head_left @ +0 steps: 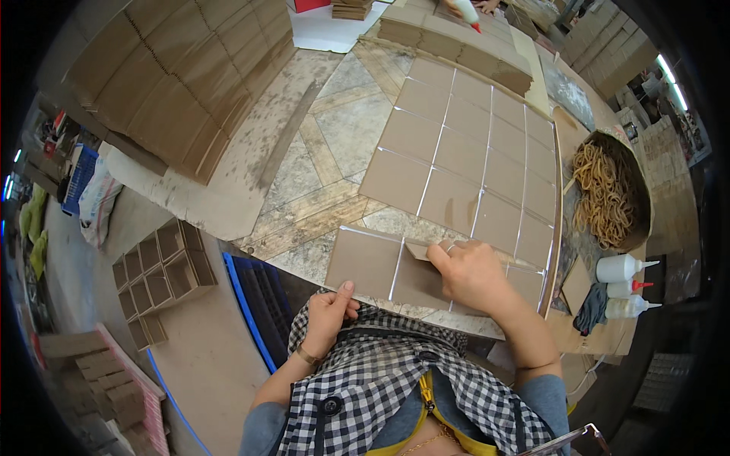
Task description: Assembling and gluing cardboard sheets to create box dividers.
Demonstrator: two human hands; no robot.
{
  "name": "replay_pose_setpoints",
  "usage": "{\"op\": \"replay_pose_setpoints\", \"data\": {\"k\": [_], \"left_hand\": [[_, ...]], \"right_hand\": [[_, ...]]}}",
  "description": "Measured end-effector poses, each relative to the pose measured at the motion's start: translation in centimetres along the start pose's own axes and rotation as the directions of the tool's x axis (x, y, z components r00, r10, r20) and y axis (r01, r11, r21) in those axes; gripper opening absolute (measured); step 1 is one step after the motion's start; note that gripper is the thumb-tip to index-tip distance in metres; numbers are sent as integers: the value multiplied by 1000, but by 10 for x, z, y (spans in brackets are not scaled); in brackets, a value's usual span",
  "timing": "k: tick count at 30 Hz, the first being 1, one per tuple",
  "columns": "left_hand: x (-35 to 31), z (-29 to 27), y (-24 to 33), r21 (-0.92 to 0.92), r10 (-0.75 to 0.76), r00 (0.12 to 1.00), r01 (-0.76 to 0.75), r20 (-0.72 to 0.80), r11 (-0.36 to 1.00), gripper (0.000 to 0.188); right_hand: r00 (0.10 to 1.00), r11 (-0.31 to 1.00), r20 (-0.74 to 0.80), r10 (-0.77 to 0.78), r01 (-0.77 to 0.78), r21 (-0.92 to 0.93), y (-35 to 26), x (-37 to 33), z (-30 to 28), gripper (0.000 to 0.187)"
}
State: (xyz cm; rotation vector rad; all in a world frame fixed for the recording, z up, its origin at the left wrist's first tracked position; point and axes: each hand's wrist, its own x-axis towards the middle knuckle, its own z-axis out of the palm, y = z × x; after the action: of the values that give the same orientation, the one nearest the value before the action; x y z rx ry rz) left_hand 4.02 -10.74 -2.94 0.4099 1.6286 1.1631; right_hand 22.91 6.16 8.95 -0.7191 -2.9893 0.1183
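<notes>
With its fingers pinched together, my right hand holds a small brown cardboard piece over a white line on the near row of cardboard. My left hand is at the table's near edge, its thumb on the lower edge of a brown cardboard sheet and its fingers curled below. Thin white glue-like lines run along the sheet's top and right sides. Beyond my right hand lies a larger grid of brown cardboard sheets, crossed by similar white lines. My right hand hides part of the near row.
Cardboard stacks stand at the far left. At right are a tub of rubber bands, white squeeze bottles and a dark cloth. A divided cardboard box sits lower left. Across the table, another person's hand holds a red-tipped bottle.
</notes>
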Motion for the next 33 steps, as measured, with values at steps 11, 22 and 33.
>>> {"op": "replay_pose_setpoints", "data": {"k": [11,22,33], "left_hand": [[-7,-3,3,-156,-52,998,56,31,986,41],[-5,1,-12,-251,145,989,-149,-36,956,37],[-4,3,-13,-271,96,993,-110,-65,956,41]], "right_hand": [[1000,995,21,22,-23,93,4,11,0,15],[989,985,64,135,-141,103,9,6,-4,21],[998,999,55,15,-17,36,-6,3,-4,23]]}}
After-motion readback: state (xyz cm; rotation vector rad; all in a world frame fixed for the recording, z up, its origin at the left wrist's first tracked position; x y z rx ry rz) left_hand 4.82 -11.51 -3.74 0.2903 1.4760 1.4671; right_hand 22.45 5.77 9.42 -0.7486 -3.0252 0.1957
